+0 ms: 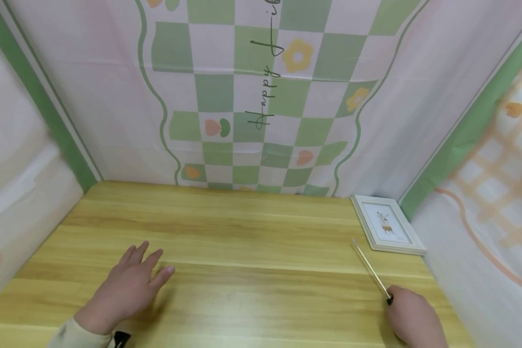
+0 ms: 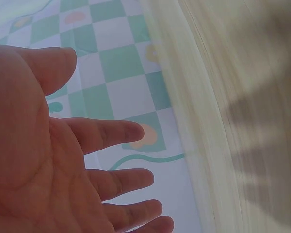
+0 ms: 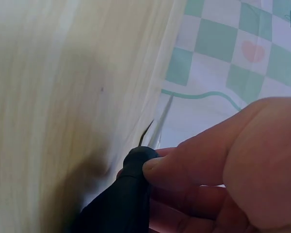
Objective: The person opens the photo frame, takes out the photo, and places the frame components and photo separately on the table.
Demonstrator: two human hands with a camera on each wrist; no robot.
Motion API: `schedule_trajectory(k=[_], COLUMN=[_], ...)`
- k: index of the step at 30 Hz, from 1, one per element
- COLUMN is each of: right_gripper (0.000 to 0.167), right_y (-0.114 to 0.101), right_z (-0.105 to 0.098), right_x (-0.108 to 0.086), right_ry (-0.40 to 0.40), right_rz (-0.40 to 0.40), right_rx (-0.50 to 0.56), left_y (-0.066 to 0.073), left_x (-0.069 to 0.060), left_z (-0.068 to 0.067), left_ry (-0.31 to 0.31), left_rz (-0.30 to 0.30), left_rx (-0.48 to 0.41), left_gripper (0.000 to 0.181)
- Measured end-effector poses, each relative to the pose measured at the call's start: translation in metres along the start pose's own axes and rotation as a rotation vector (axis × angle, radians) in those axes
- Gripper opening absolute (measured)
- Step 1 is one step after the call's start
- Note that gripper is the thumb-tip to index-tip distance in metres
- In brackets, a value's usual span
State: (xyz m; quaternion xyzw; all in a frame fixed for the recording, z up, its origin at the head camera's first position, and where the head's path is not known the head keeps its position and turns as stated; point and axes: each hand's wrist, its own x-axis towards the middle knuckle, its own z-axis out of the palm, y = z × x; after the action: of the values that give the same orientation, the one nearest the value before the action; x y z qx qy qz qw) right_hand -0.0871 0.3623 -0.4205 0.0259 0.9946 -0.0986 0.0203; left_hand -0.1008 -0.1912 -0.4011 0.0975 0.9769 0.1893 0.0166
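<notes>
My left hand (image 1: 128,288) hovers over the wooden table (image 1: 243,232) at the left, palm down, fingers spread and holding nothing. In the left wrist view the palm and spread fingers of that hand (image 2: 72,150) show in front of the curtain. My right hand (image 1: 415,314), at the lower right, grips a tool with a thin metal shaft (image 1: 371,270) that points up and left. The right wrist view shows the thumb and fingers of this hand (image 3: 208,170) round the tool's black handle (image 3: 121,199); its palm side is partly hidden.
A white picture frame (image 1: 411,245) lies at the table's back right corner, just beyond the shaft's tip. A green and white checked curtain (image 1: 252,96) hangs behind the table, with more patterned cloth (image 1: 504,193) at the right and at the left.
</notes>
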Motion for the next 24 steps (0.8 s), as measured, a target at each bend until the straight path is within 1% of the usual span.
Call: schedule_trajectory(k=[11, 16, 21, 24], right_gripper=[0.02, 0.019, 0.016, 0.014], right_y=[0.0056, 0.0067, 0.0058, 0.0056], right_z=[0.0013, 0.001, 0.0017, 0.0015], right_x=[0.0015, 0.0047, 0.0044, 0.0047], right_ry=[-0.052, -0.057, -0.081, -0.1], right_rz=[0.013, 0.002, -0.012, -0.012], right_rx=[-0.023, -0.033, -0.049, -0.055], left_y=[0.0016, 0.0021, 0.0022, 0.0018], left_x=[-0.0001, -0.0007, -0.0007, -0.0006], left_z=[-0.0001, 0.0003, -0.0001, 0.0004], left_ry=[-0.026, -0.021, -0.032, -0.034], left_rz=[-0.019, -0.026, -0.025, -0.02], left_rx=[-0.009, -0.006, -0.008, -0.009], left_gripper=[0.074, 0.077, 0.08, 0.078])
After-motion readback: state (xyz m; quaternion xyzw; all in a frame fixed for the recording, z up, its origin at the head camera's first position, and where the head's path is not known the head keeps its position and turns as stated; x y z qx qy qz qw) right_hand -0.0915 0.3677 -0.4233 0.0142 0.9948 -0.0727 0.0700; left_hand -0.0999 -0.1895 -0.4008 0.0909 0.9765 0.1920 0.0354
